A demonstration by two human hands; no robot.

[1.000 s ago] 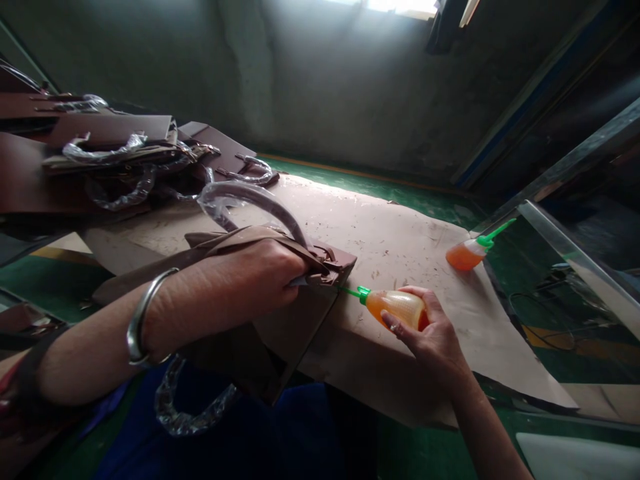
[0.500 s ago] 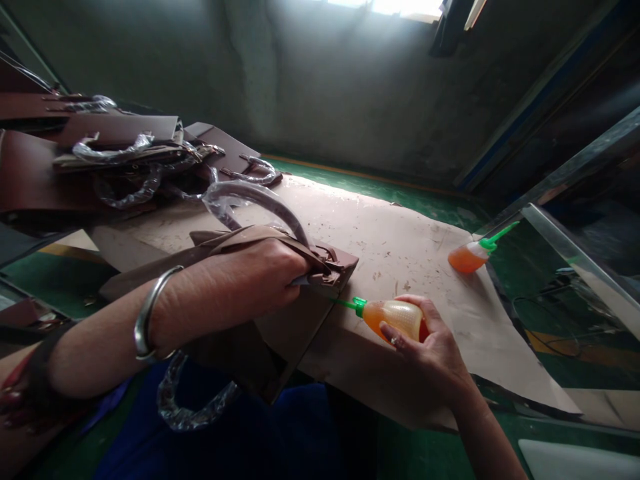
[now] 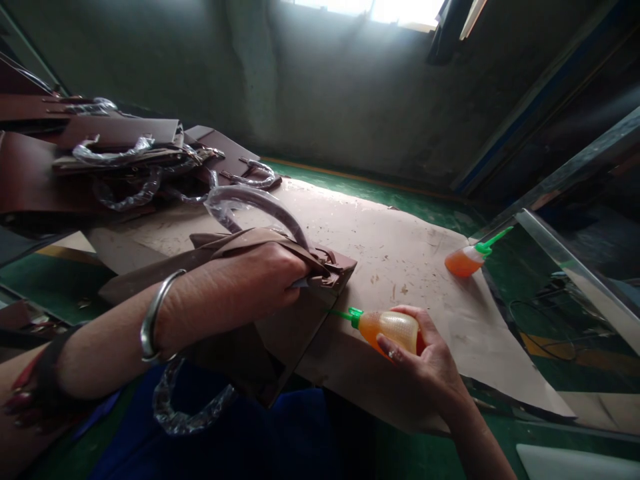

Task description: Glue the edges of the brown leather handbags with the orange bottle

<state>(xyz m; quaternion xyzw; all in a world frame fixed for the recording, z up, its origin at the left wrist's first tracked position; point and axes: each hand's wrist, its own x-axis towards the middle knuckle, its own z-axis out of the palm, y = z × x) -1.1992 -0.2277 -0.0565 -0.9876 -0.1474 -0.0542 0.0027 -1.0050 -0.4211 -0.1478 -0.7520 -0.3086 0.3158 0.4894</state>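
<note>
A brown handbag [image 3: 295, 333] lies tilted across the table's near edge, its plastic-wrapped handle [image 3: 280, 208] arching up behind my wrist. My left hand [image 3: 273, 273] is closed on the bag near its upper edge; the fingertips are hidden inside the bag's folds. In my right hand [image 3: 425, 353] is a squeeze bottle [image 3: 387, 328] of orange liquid with a green cap and a thin green nozzle. The nozzle points left, and its tip is at the bag's side edge; whether it touches cannot be made out. A second wrapped handle [image 3: 193, 407] hangs over my lap.
Several brown handbags with wrapped handles [image 3: 115, 157] are piled at the left. Another orange squeeze bottle [image 3: 463, 261] leans at the table's right end. Small scraps dot the paper-covered table [image 3: 390, 240]. A metal frame [image 3: 575, 267] stands at the right, and a wall rises behind.
The right hand and its bottle have shifted slightly down and left, the nozzle tip sliding a little along the bag's edge. The left hand keeps its hold, and the camera view has tipped slightly.
</note>
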